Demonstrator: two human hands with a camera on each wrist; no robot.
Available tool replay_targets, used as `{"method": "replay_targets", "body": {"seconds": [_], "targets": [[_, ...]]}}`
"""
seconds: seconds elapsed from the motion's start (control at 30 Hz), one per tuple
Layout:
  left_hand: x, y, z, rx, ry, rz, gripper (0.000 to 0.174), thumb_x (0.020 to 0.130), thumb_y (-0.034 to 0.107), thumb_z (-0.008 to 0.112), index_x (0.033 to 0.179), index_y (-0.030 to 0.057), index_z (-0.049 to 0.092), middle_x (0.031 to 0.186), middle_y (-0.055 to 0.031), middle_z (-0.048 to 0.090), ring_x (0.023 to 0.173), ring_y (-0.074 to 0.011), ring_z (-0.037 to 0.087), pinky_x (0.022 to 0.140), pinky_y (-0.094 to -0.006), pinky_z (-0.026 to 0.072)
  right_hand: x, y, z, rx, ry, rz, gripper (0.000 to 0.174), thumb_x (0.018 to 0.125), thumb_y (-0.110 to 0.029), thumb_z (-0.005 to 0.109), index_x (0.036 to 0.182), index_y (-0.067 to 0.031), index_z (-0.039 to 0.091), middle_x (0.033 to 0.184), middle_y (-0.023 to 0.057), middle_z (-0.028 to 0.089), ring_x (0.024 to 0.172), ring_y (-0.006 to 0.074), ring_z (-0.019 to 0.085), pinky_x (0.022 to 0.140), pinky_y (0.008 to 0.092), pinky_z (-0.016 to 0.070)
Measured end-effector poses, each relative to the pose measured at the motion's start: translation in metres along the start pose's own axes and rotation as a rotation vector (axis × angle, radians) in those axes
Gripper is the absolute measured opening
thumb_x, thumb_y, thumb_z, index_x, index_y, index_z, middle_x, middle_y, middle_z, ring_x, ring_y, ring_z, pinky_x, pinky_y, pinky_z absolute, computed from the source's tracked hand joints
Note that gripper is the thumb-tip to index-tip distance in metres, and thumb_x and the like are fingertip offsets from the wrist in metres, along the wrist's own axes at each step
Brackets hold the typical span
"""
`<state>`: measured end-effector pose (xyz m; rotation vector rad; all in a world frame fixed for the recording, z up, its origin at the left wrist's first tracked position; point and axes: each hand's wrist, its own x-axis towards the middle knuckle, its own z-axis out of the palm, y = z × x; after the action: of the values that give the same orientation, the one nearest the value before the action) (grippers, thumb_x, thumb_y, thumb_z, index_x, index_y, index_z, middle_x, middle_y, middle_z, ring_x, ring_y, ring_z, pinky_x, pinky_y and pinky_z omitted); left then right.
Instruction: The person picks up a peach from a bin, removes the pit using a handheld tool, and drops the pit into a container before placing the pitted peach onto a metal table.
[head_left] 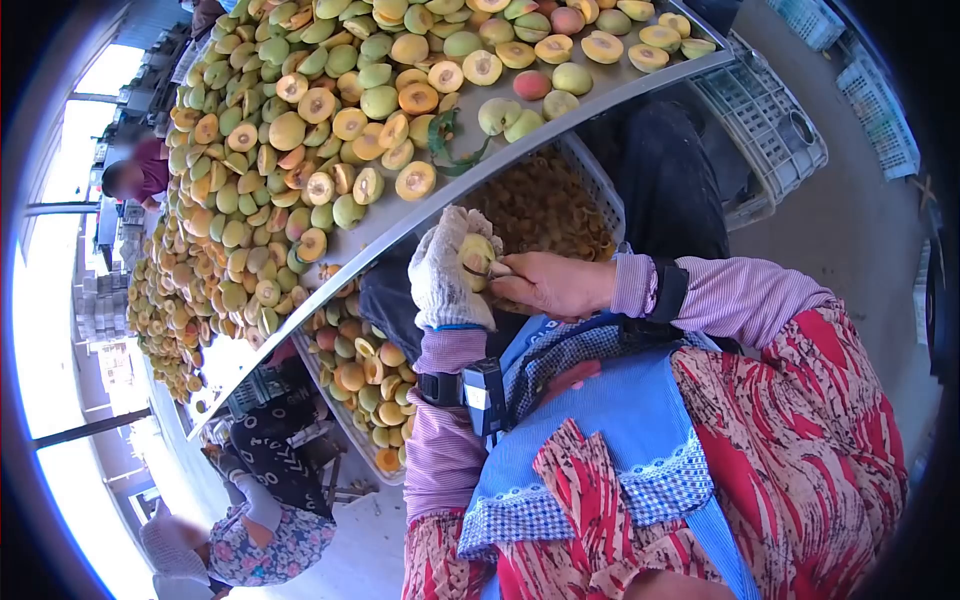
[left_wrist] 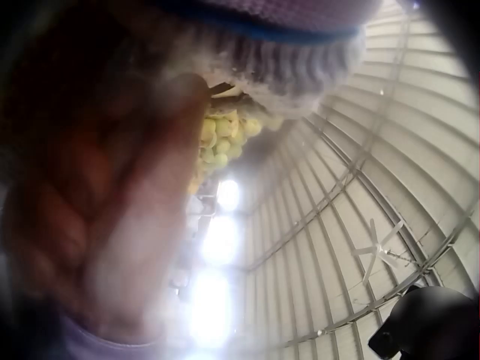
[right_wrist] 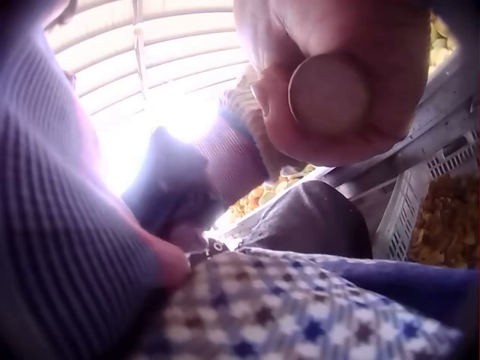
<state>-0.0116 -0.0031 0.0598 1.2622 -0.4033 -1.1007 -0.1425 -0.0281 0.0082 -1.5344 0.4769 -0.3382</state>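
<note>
The left hand (head_left: 447, 270), in a white knitted glove, grips a pale green-yellow fruit (head_left: 474, 262) in the head view. The bare right hand (head_left: 555, 283) is close against its right side, fingers curled round a small tool whose thin dark blade touches the fruit. In the right wrist view the round end of the tool's handle (right_wrist: 328, 94) shows within the right hand (right_wrist: 345, 45). Blurred in the left wrist view are the glove (left_wrist: 277, 67) and the bare right hand (left_wrist: 127, 225); the fruit cannot be made out there.
A metal table (head_left: 585, 112) heaped with halved and whole fruit (head_left: 290, 130) slopes across the top. Below its edge are a crate of brown scraps (head_left: 600, 185) and a crate of fruit (head_left: 385, 458). Empty crates (head_left: 765, 130) stand right; a person (head_left: 265, 530) sits lower left.
</note>
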Motion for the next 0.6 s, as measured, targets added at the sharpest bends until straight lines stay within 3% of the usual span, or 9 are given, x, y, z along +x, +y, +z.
{"method": "replay_targets", "body": {"seconds": [0.03, 0.1, 0.17, 0.23, 0.3, 0.33, 0.4, 0.53, 0.6], "targets": [[0.001, 0.003, 0.003, -0.054, 0.008, -0.076, 0.025, 0.086, 0.020, 0.064, 0.089, -0.0045, 0.061, 0.079, -0.0105, 0.064, 0.063, -0.0166, 0.059, 0.056, -0.0287, 0.0502, -0.003, -0.023, -0.003, -0.007, 0.002, 0.000, 0.033, 0.095, -0.044, 0.037, 0.094, -0.0114, 0.044, 0.056, -0.0029, 0.037, 0.035, 0.0052, 0.034, 0.028, 0.0206, 0.0293], [-0.005, 0.001, 0.005, -0.091, 0.013, -0.006, 0.025, 0.086, 0.020, 0.064, 0.089, -0.0043, 0.061, 0.079, -0.0112, 0.064, 0.063, -0.0174, 0.060, 0.057, -0.0284, 0.0504, -0.014, -0.063, -0.008, 0.191, -0.097, 0.432, 0.033, 0.095, -0.044, 0.037, 0.088, -0.0116, 0.042, 0.054, -0.0032, 0.036, 0.036, 0.0058, 0.034, 0.029, 0.0217, 0.0293], [-0.005, -0.004, 0.001, 0.022, -0.004, 0.168, 0.024, 0.085, 0.020, 0.065, 0.089, -0.0037, 0.061, 0.080, -0.0120, 0.064, 0.062, -0.0189, 0.060, 0.057, -0.0282, 0.0504, -0.010, -0.052, -0.007, 0.313, -0.153, 0.499, 0.031, 0.096, -0.041, 0.037, 0.094, -0.0105, 0.044, 0.055, -0.0026, 0.037, 0.038, 0.0071, 0.034, 0.032, 0.0233, 0.0306], [0.000, -0.002, -0.003, 0.047, -0.028, 0.219, 0.024, 0.085, 0.020, 0.064, 0.090, -0.0030, 0.061, 0.081, -0.0122, 0.064, 0.063, -0.0202, 0.060, 0.057, -0.0289, 0.0505, -0.009, -0.054, -0.009, 0.431, -0.204, 0.566, 0.031, 0.096, -0.038, 0.037, 0.100, -0.0095, 0.047, 0.056, -0.0020, 0.037, 0.041, 0.0084, 0.034, 0.036, 0.0249, 0.0319], [0.008, 0.006, -0.008, -0.073, -0.119, -0.119, 0.023, 0.085, 0.020, 0.064, 0.090, -0.0025, 0.061, 0.081, -0.0114, 0.064, 0.064, -0.0198, 0.060, 0.057, -0.0295, 0.0504, -0.011, -0.061, -0.009, 0.219, -0.136, 0.487, 0.033, 0.096, -0.041, 0.037, 0.096, -0.0096, 0.048, 0.056, -0.0022, 0.037, 0.041, 0.0081, 0.037, 0.037, 0.0249, 0.0325], [0.012, 0.002, -0.009, -0.124, -0.089, -0.153, 0.022, 0.085, 0.019, 0.063, 0.089, -0.0025, 0.061, 0.080, -0.0109, 0.063, 0.065, -0.0196, 0.060, 0.057, -0.0300, 0.0505, -0.007, -0.043, -0.006, 0.217, -0.142, 0.490, 0.033, 0.096, -0.041, 0.037, 0.096, -0.0096, 0.048, 0.056, -0.0022, 0.037, 0.041, 0.0081, 0.037, 0.037, 0.0249, 0.0325], [0.013, 0.000, -0.012, -0.090, -0.078, -0.137, 0.022, 0.085, 0.019, 0.063, 0.089, -0.0024, 0.061, 0.080, -0.0107, 0.063, 0.065, -0.0195, 0.060, 0.057, -0.0299, 0.0505, 0.009, 0.007, -0.002, -0.287, 0.087, -0.064, 0.037, 0.096, -0.044, 0.035, 0.094, -0.0098, 0.048, 0.056, -0.0034, 0.036, 0.042, 0.0073, 0.039, 0.036, 0.0244, 0.0311], [0.000, -0.002, -0.005, 0.018, -0.007, -0.054, 0.020, 0.086, 0.017, 0.063, 0.086, -0.0031, 0.063, 0.076, -0.0082, 0.063, 0.060, -0.0158, 0.059, 0.055, -0.0267, 0.0493, 0.003, -0.006, 0.003, -0.194, 0.092, -0.133, 0.038, 0.095, -0.044, 0.035, 0.084, -0.0098, 0.047, 0.055, -0.0025, 0.036, 0.041, 0.0087, 0.039, 0.036, 0.0256, 0.0305], [-0.001, -0.003, -0.007, 0.164, -0.040, 0.071, 0.017, 0.085, 0.014, 0.063, 0.085, -0.0034, 0.066, 0.074, -0.0061, 0.064, 0.059, -0.0116, 0.058, 0.054, -0.0235, 0.0476, -0.008, -0.041, -0.004, 0.385, -0.196, 0.591, 0.038, 0.095, -0.046, 0.040, 0.081, -0.0107, 0.043, 0.052, -0.0015, 0.037, 0.036, 0.0086, 0.038, 0.031, 0.0235, 0.0322]]}}
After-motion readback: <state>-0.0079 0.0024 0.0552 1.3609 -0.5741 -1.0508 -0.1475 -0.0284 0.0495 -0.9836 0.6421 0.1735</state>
